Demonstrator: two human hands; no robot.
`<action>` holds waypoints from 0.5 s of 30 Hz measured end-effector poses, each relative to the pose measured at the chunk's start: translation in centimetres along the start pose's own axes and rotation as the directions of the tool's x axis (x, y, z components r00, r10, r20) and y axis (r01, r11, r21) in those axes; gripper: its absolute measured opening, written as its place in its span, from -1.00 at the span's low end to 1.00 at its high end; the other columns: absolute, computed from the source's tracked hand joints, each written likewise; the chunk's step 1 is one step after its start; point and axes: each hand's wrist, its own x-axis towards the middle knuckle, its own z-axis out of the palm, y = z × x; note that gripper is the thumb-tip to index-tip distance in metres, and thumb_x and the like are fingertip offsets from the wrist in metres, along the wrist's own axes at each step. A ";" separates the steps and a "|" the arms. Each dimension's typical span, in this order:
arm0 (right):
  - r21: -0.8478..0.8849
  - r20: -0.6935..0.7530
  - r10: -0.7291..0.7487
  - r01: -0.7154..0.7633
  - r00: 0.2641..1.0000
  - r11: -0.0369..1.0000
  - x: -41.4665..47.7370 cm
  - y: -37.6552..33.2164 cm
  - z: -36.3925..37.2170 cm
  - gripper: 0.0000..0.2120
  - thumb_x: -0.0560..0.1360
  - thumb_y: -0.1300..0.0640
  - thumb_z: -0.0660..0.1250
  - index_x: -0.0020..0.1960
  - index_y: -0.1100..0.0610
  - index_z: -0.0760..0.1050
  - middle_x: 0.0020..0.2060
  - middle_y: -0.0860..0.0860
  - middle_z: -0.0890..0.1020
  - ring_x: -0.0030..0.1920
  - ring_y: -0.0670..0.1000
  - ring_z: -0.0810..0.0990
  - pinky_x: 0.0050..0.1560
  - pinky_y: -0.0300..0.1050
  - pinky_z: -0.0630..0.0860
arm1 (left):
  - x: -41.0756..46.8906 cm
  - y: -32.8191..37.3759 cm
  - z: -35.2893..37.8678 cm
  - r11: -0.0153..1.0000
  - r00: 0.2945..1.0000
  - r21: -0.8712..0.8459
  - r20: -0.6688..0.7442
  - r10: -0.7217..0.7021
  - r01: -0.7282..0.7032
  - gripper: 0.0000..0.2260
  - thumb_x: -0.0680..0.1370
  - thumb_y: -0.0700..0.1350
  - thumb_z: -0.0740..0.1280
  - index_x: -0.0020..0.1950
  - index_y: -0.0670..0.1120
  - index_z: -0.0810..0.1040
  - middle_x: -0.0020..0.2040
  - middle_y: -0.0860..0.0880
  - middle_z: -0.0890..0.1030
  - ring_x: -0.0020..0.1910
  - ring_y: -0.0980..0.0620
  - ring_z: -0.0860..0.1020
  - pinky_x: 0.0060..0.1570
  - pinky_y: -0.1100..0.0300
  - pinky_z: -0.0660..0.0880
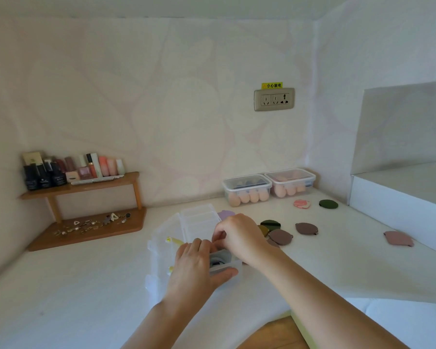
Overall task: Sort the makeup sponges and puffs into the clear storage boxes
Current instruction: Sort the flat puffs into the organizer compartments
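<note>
A clear divided storage box (196, 217) lies open on the white desk, its lid spread to the left. My left hand (198, 265) grips the box's near end, thumb on its front wall. My right hand (239, 235) pinches a grey puff (222, 258) standing in the near compartment. Loose puffs lie to the right: dark green (271, 224), two mauve (280, 236) (306, 228), pink (399, 238), a patterned pink one (302, 204) and a dark green one (328, 204). A lilac puff (224, 214) peeks out behind my right hand.
Two lidded clear boxes (247, 189) (291, 182) with peach sponges stand against the back wall. A wooden corner shelf (86, 187) holds bottles above and small trinkets below. A white raised ledge (398, 197) borders the right. A wall socket (274, 99) sits above.
</note>
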 end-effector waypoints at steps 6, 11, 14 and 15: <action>0.284 0.029 0.014 -0.022 0.999 0.959 -0.7 0.4 -0.3 -0.80 0.48 0.32 0.26 -0.08 0.09 0.60 -0.16 -0.01 0.71 -0.24 -0.24 0.55 -0.22 -0.49 0.38 | 0.4 -1.3 -0.3 0.999 0.998 0.011 -0.040 -0.043 0.044 -0.47 0.25 0.37 0.27 -0.09 -0.04 0.57 -0.14 0.05 0.50 -0.19 0.03 0.49 -0.18 0.26 0.36; 0.327 0.129 -0.028 -0.016 0.991 0.945 -1.2 0.9 -0.1 -0.78 0.55 0.26 0.14 -0.08 -0.04 0.43 -0.07 -0.08 0.68 -0.09 -0.13 0.54 -0.05 -0.32 0.42 | 0.4 -1.6 -1.0 1.000 1.000 0.016 -0.019 -0.022 0.022 -0.51 0.33 0.36 0.33 0.01 -0.01 0.53 -0.11 0.11 0.55 -0.13 0.09 0.47 -0.05 0.31 0.26; 0.353 -0.092 0.055 -0.019 0.994 0.935 -1.0 2.6 0.4 -0.77 0.51 0.27 0.22 -0.16 -0.01 0.54 -0.12 -0.09 0.64 -0.19 -0.09 0.52 -0.17 -0.32 0.40 | 0.3 -1.7 -1.1 0.996 0.995 0.031 0.048 -0.087 0.085 -0.52 0.35 0.33 0.34 0.09 0.04 0.45 -0.01 0.13 0.52 -0.06 0.14 0.32 -0.04 0.33 0.21; 0.300 -0.190 0.105 -0.044 0.976 0.953 -0.8 3.6 0.5 -0.78 0.50 0.28 0.24 -0.14 0.02 0.57 -0.13 -0.08 0.64 -0.17 -0.07 0.53 -0.14 -0.27 0.41 | 0.4 -1.9 -1.1 0.994 0.993 0.035 0.052 -0.106 0.104 -0.52 0.35 0.33 0.34 0.09 0.05 0.43 0.00 0.13 0.51 -0.05 0.14 0.31 -0.03 0.33 0.20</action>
